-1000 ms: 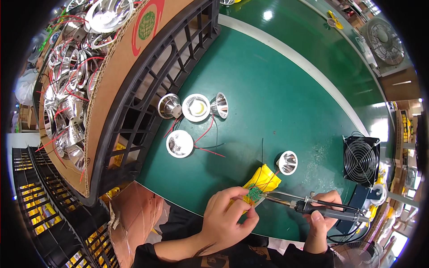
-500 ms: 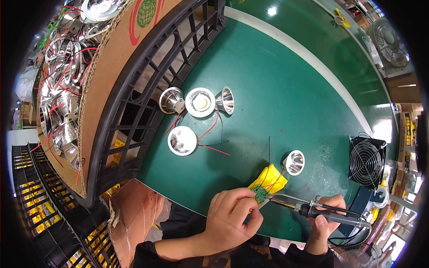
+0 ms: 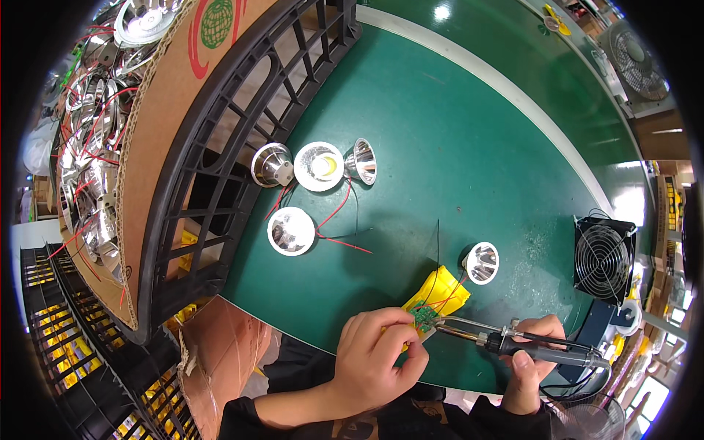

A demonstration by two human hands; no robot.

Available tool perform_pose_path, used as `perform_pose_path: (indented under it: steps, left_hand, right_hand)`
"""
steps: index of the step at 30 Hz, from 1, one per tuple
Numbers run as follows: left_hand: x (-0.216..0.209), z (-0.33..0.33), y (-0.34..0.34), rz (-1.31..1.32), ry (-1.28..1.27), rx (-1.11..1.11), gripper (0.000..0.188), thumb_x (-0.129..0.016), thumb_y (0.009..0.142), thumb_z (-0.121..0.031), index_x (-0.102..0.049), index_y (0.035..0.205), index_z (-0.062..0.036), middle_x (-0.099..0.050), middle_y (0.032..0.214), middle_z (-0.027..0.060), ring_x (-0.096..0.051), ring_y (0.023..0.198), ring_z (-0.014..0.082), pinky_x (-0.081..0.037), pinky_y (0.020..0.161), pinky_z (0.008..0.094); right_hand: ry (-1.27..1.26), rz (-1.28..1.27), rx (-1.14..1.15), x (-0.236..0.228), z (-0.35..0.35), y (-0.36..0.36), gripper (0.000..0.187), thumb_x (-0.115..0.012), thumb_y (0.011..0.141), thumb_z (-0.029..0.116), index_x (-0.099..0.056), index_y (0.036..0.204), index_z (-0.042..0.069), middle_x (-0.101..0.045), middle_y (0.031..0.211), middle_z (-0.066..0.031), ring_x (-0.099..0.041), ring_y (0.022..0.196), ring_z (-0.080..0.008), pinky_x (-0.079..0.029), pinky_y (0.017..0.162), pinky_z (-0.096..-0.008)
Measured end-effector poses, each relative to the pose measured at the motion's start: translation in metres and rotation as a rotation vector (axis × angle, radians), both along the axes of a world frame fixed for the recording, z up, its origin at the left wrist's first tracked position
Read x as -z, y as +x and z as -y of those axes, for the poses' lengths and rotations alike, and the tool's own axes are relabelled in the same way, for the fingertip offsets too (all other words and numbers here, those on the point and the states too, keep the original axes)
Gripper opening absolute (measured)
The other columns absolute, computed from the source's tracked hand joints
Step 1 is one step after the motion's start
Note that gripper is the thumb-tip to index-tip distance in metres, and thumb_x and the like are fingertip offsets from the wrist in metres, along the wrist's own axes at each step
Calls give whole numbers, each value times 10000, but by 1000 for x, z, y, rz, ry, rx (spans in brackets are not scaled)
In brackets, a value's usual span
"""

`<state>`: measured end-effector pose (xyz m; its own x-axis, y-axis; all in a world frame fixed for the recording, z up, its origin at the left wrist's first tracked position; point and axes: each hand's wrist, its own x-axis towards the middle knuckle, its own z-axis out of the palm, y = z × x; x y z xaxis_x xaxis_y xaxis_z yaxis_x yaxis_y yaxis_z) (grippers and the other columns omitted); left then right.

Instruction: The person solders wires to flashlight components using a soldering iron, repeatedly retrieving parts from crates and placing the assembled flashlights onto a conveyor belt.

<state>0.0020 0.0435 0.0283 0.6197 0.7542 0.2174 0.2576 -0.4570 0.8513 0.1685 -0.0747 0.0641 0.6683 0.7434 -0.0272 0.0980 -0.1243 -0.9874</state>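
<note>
1. Fingers of the left hand (image 3: 375, 359) are drawn close together, the thumb and forefinger pinching a small green circuit board (image 3: 423, 316) at its near left side.
2. Fingers of the right hand (image 3: 529, 370) are wrapped round the dark handle of a soldering iron (image 3: 532, 347), the thumb lying along its near side.
3. The iron points leftward from the right fingers, and its tip reaches the right side of the board, just beside the left fingertips; whether it touches is too small to tell.
4. A yellow piece (image 3: 446, 287) lies just beyond the left fingertips, behind the board.
5. A black wire (image 3: 438, 246) stretches away from the left fingers, past the yellow piece.
6. Farther ahead, between the two hands, a shiny lamp cup (image 3: 482, 264) lies tilted, with a red wire (image 3: 456, 291) running from it toward the board.
7. Well ahead and to the left of the left fingers, four more lamp cups (image 3: 291, 231) sit on the green table (image 3: 440, 161), near a black crate (image 3: 253, 110).
8. Ahead and to the right of the right fingers stands a black fan (image 3: 604, 258).
</note>
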Motion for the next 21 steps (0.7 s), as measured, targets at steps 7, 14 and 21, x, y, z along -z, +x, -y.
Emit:
perform_pose_path:
  steps: [7,14,21]
  left_hand:
    - [1,0,0,10,2,-3,203,-643,560,14,-540,724,-46,-534,864,92,-544,677,215,-447,567,269]
    - [1,0,1,11,-1,-4,198,-641,559,14,-541,719,-48,-533,859,91,-541,675,214,-444,569,272]
    - [0,-1,1,6,1,7,205,-643,572,8,-572,759,-34,-530,865,94,-538,665,197,-451,570,260]
  right_hand:
    - [-20,-51,-27,-6,3,3,338,-683,673,267,-490,762,4,-569,608,-91,-548,467,-131,-438,457,-230]
    - [-42,-28,-30,-6,2,3,337,-679,682,272,-487,762,7,-563,604,-91,-547,470,-130,-436,457,-228]
    - [-29,10,16,-2,-1,-1,369,-672,673,290,-437,766,21,-471,534,-52,-420,393,-69,-333,366,-174]
